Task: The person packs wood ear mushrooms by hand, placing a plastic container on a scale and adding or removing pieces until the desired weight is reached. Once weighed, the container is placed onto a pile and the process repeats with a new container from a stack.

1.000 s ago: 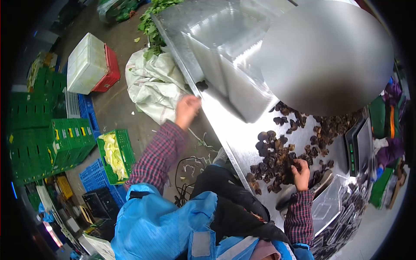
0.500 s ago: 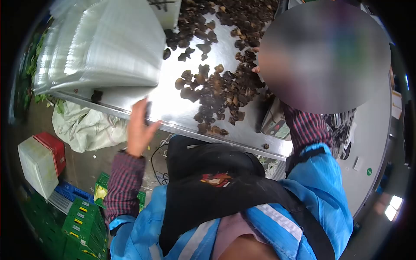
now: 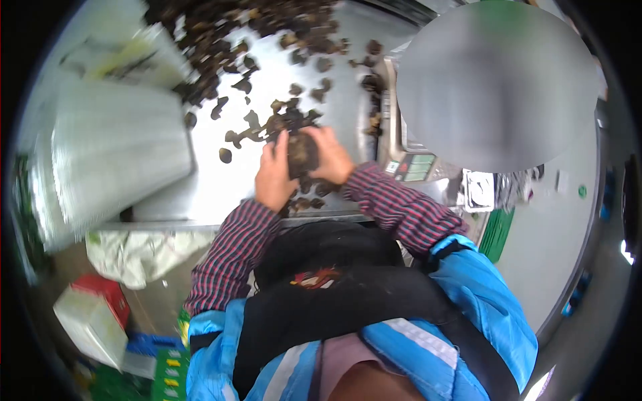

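Observation:
My left hand (image 3: 274,175) and my right hand (image 3: 331,157) face each other over the metal table. Between them they press a handful of dark brown mushrooms (image 3: 302,154), fingers curved round its two sides. More loose mushrooms (image 3: 287,117) lie on the table just beyond my fingers, and a few lie by my wrists. Motion blurs the clump, so its single pieces are hard to make out.
A tall stack of clear plastic trays (image 3: 114,147) stands on the left. Right of my hands is a weighing scale (image 3: 418,167). A larger mushroom heap (image 3: 267,20) covers the table's far side. A white sack (image 3: 144,257) and crates (image 3: 170,374) are below left.
Both hands have come together over the mushrooms; the left moved from the table's front edge, the right from the right side. They now hold a clump. The view has shifted right.

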Tool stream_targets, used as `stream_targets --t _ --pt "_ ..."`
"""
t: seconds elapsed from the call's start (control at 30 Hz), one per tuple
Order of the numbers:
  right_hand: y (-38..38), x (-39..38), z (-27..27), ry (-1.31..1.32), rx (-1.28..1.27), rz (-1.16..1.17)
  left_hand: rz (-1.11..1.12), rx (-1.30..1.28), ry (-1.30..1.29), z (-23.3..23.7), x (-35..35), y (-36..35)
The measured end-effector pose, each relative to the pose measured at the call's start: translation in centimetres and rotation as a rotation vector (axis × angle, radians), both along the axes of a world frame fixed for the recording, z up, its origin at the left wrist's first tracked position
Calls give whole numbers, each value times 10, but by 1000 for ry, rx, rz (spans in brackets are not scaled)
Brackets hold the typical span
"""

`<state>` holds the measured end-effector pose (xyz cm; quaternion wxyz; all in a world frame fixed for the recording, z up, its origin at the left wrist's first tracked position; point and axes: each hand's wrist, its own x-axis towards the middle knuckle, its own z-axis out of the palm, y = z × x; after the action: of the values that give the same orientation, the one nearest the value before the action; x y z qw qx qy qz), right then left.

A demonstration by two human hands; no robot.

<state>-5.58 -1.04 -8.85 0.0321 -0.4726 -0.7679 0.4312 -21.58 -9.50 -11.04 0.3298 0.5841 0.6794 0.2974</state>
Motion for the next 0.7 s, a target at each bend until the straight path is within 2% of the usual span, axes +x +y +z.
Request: stream_targets --t 0.03,0.07,0.13,0.23,0.33,0.37,0.5,0.53,0.57,0.67,0.7 --pt "-3 -1 -12 115 40 -31 -26 -12 -46 9 -2 6" --pt "-3 -4 -14 196 -27 -54 -59 -20 -77 8 -2 9" --pt "1 -11 2 230 -24 -65 -46 -3 -97 22 -1 18" --pt "11 1 33 318 12 -126 -77 103 -68 71 10 36" --pt "30 39 69 453 192 -153 -151 228 11 109 40 63" --pt "39 56 84 517 181 -161 -163 246 4 125 56 73" --pt "80 146 137 469 283 -136 -196 333 -116 152 142 116" --pt "94 173 134 501 166 -169 -199 334 -139 150 167 127" --pt "104 196 145 390 273 -137 -199 345 -134 148 193 137" --pt "145 268 130 187 430 6 -182 397 -129 121 261 162" --pt "156 288 113 149 424 14 -198 303 -100 112 279 166"
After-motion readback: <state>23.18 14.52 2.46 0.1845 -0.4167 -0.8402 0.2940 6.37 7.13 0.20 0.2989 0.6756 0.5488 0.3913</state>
